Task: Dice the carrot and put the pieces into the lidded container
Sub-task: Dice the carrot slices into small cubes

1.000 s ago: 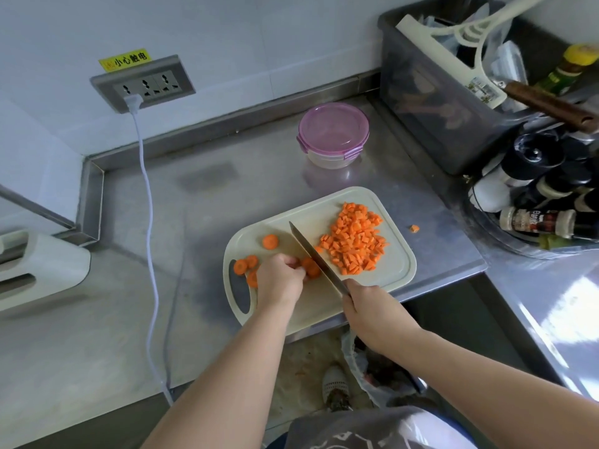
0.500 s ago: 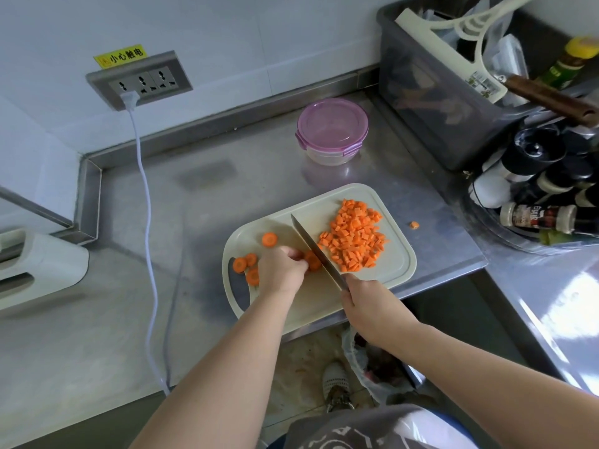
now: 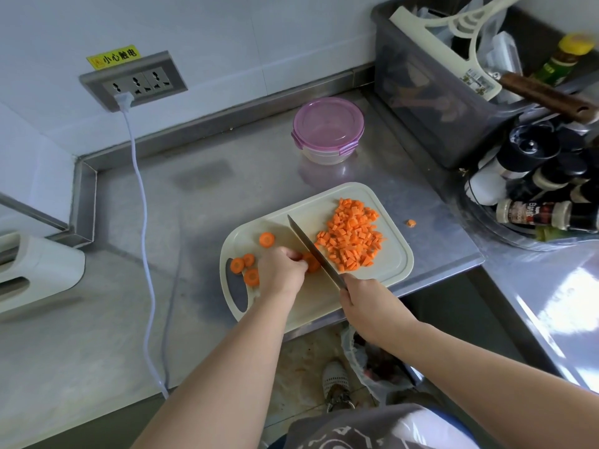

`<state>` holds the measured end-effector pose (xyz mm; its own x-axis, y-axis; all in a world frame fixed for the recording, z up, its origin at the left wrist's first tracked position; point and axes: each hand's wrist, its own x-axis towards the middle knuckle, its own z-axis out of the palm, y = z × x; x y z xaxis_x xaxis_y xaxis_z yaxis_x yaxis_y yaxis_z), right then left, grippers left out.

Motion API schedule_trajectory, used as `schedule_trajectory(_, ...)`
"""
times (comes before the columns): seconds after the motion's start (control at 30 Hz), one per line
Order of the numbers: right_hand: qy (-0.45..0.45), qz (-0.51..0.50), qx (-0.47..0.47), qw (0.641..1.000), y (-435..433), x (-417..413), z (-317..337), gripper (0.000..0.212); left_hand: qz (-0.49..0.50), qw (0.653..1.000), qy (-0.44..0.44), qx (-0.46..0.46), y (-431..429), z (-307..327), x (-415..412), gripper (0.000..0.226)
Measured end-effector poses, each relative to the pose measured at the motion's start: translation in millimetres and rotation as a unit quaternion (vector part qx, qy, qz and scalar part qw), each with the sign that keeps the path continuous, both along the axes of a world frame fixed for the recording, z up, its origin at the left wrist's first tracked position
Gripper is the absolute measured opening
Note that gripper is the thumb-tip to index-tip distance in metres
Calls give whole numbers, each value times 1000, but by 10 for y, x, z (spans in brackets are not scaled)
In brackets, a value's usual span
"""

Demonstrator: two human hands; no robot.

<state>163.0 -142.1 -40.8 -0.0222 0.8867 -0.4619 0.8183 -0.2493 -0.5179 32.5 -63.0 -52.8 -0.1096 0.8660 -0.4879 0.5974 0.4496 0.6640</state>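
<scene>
The cream plastic cutting board (image 3: 397, 264) lies on the brushed steel counter (image 3: 201, 202). Behind it stands the round container (image 3: 327, 128), its pink lid clipped on. The right hand (image 3: 366, 299) wraps the knife (image 3: 309, 246), hiding its handle. The left hand (image 3: 282, 273) curls its fingers onto carrot rounds (image 3: 312, 264), which are half hidden by the blade, beside the diced heap (image 3: 351, 238).

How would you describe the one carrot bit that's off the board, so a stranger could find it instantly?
Start at the cream cutting board on the steel counter. Just past its right edge, toward the spice bottles, lies the stray carrot piece. Unlike the diced pile and the round slices, it sits alone on bare metal, not on the board.
</scene>
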Motion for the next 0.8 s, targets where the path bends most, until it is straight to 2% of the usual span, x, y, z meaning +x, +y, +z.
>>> schedule_trajectory(0.1, -15, -9, 17, 1000, 23, 29, 49, 14, 2, 1000, -9, -13, 16, -4, -12, 2)
schedule_trajectory(0.17, -25, -9, 33, 999, 33, 32, 103, 14, 2, 1000, -17, -19, 32, -16, -14, 19)
schedule_trajectory(0.23, -36, 8, 29, 999, 29, 12, 148, 16, 16, 999, -27, -28, 41, -26, -15, 24)
schedule_trajectory(0.37, -60, 25, 5, 998, 26, -31, 181, 17, 29, 998, -42, -41, 59, -36, -20, 23)
schedule_trajectory(0.5, -71, 37, -16, 997, 30, -44, 175, 18, 13, 999, -34, -37, 59, -28, -26, 6)
schedule_trajectory(0.8, -87, 53, -7, 995, 14, -87, 233, 22, 13, 998, -44, -41, 73, -67, -40, 10)
